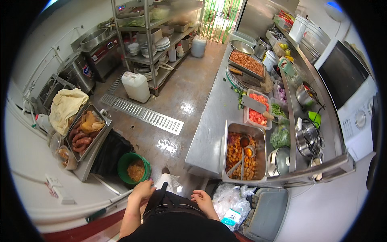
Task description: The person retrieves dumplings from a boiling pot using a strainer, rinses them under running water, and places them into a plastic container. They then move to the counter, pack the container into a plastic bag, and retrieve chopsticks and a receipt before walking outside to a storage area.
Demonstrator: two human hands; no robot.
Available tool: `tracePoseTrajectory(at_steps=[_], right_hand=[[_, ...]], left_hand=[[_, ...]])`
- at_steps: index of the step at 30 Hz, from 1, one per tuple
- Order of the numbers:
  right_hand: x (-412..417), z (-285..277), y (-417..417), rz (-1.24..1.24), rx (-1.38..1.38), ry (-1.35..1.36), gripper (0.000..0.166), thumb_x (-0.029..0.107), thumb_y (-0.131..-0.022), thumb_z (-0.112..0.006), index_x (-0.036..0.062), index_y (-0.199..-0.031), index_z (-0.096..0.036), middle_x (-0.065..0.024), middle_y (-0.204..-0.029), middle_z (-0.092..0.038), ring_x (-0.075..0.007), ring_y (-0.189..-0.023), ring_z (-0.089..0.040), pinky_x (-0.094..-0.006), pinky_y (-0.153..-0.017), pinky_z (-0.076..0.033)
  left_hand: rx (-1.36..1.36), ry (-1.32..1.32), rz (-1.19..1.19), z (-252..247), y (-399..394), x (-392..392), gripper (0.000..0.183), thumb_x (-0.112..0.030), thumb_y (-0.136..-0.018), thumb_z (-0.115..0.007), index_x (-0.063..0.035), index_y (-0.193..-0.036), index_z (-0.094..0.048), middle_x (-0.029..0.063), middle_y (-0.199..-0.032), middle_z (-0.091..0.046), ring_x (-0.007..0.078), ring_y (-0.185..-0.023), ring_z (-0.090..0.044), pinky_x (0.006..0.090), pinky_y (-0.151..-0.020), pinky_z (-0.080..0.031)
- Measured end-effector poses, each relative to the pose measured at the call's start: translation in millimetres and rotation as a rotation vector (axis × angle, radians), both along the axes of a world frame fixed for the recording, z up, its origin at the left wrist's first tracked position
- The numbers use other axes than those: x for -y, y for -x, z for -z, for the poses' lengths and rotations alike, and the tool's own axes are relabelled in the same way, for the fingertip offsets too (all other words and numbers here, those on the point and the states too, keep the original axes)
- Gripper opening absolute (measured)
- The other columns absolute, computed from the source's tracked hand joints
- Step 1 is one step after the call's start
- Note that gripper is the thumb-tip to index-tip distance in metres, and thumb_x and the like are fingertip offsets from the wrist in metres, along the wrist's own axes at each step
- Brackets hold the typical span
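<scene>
My left hand [143, 190] is beside the rim of a green plastic bucket [148, 169] that holds an orange-brown food mix; its fingers are curled, and whether it grips anything is not clear. At waist height, my right hand [201, 198] is empty, with its fingers loosely bent, left of clear plastic bags [229, 199]. On the steel counter [202, 145] a deep steel pan [227, 151] holds diced food in red sauce with two ladles. Behind it a cleaver [254, 104] lies across a plastic tub of chopped tomatoes [257, 118].
A steel tray of sausages and poultry [82, 139] is at the left, near a black bag [110, 151]. A white jerrycan [136, 86] stands by a metal shelving rack [152, 57] and a floor drain grate [142, 112]. A grey bin lid [267, 211] is at the lower right.
</scene>
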State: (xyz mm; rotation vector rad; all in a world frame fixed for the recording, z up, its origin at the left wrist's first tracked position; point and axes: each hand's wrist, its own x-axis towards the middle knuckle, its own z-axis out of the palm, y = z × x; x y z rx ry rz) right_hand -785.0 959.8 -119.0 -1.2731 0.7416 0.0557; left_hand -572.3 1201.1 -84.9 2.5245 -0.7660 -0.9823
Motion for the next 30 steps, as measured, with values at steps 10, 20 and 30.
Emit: tracePoseTrajectory(at_steps=[10, 20, 30], right_hand=[[36, 6, -235, 0.038, 0.051, -0.059, 0.028, 0.010, -0.098, -0.053, -0.0032, -0.122, -0.053, -0.0142, -0.106, -0.067, -0.0180, -0.092, -0.066, -0.0290, -0.083, -0.051], [100, -58, -455, 0.157, 0.164, 0.125, 0.026, 0.010, -0.098, -0.052, -0.0003, -0.122, -0.054, -0.0124, -0.105, -0.066, -0.0167, -0.094, -0.065, -0.0283, -0.081, -0.052], [180, 6, -509, 0.432, -0.012, 0.195, 0.025, 0.012, -0.096, -0.056, -0.0023, -0.116, -0.058, -0.0122, -0.099, -0.068, -0.0167, -0.084, -0.067, -0.0282, -0.077, -0.051]], left_hand=[[-0.184, -0.122, 0.211, 36, -220, 54, 0.039, -0.034, -0.090, -0.059, -0.0030, -0.113, -0.063, 0.0222, -0.112, -0.064, 0.0375, -0.109, -0.059, 0.0449, -0.092, -0.047], [0.081, 0.009, 0.356, -4, -478, 153, 0.038, -0.028, -0.089, -0.062, -0.0024, -0.117, -0.061, 0.0194, -0.113, -0.065, 0.0373, -0.106, -0.060, 0.0442, -0.092, -0.048], [-0.124, 0.455, 0.827, -63, -550, 381, 0.039, -0.025, -0.093, -0.060, -0.0016, -0.125, -0.057, 0.0223, -0.119, -0.060, 0.0384, -0.111, -0.057, 0.0413, -0.094, -0.046]])
